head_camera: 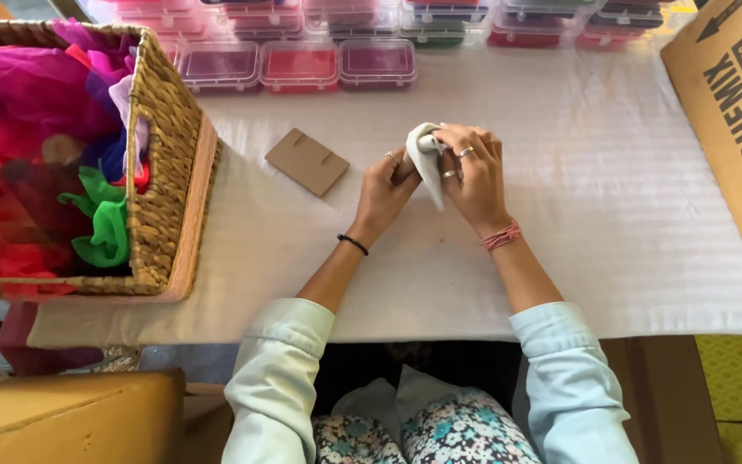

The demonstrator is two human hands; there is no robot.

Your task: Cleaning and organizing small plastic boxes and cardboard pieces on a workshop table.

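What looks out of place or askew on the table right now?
Nothing is spilled or damaged. The small brown card lies skewed to the table edge, and coloured cloth spills over the wicker basket's rim. Both hands hold a white cloth.

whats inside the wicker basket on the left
The wicker basket holds crumpled tissue-like sheets in red, pink, purple, blue and green, heaped to the rim. Whatever lies beneath the top layer, and the basket's bottom, is covered.
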